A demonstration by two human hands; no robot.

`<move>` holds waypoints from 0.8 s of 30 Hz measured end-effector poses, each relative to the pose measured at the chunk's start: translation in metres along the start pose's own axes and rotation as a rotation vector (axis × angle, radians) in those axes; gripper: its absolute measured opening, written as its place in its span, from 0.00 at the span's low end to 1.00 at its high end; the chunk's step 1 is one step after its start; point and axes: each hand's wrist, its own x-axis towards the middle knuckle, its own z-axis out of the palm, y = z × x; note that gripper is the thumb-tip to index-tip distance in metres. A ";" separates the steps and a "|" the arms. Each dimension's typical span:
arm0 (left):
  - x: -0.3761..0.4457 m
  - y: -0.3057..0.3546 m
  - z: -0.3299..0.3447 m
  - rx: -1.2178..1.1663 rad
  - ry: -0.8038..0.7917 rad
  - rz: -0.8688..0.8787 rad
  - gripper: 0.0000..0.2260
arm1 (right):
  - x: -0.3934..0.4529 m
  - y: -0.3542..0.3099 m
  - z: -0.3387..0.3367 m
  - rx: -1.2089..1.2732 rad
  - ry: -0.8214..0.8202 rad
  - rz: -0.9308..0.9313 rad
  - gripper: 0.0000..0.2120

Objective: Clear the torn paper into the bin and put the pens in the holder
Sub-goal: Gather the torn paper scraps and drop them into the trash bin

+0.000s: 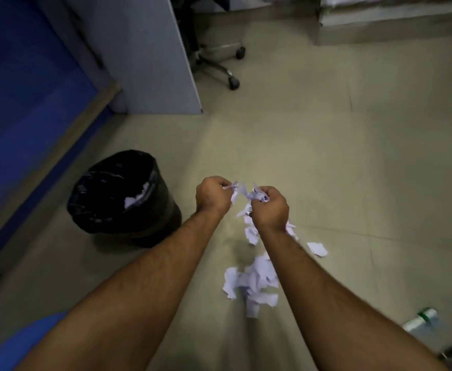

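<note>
Both arms stretched forward over a pale tiled floor (326,145), bare from the elbow down. Left hand (212,195) curled into a fist, fingers closed round a small crumpled scrap of white paper (231,186) that pokes out at the thumb side. Right hand (270,208) likewise curled, gripping a bunch of torn paper pieces (257,195), with more bits sticking out under the wrist. The two hands near each other but not touching, held above the floor just right of the bin.

Black bin (124,199) standing on the floor to the left of the hands, lined with a glossy black bag; some white paper (136,199) already inside, against the right inner wall. Bin well apart from the loose paper on the floor.

Heap of torn white paper (251,285) lying on the floor between the forearms, nearer the camera than the hands. One separate piece (317,249) just right of the right forearm; a few more pieces (250,231) showing below and between the wrists, blurred, so cannot tell whether lying on the floor or in the air.

Blue panel (24,103) along the left edge, grey partition (149,54) beside it, castors and base of an office chair (219,62) behind the partition. At the lower right corner, a blurred clear bottle with a green-and-white label (423,319) lying on the floor. No pens or holder to be made out. Blue fabric (18,346) at the lower left corner.
</note>
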 end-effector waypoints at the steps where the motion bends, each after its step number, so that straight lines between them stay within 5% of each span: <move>1: 0.008 0.003 -0.015 -0.021 0.031 -0.007 0.03 | 0.000 -0.013 0.012 0.023 -0.024 -0.019 0.09; 13: 0.061 -0.040 -0.208 0.014 0.379 -0.111 0.04 | -0.049 -0.127 0.190 -0.034 -0.332 -0.270 0.03; 24: 0.079 -0.107 -0.225 0.163 0.320 -0.164 0.09 | -0.067 -0.127 0.254 -0.650 -0.589 -0.544 0.11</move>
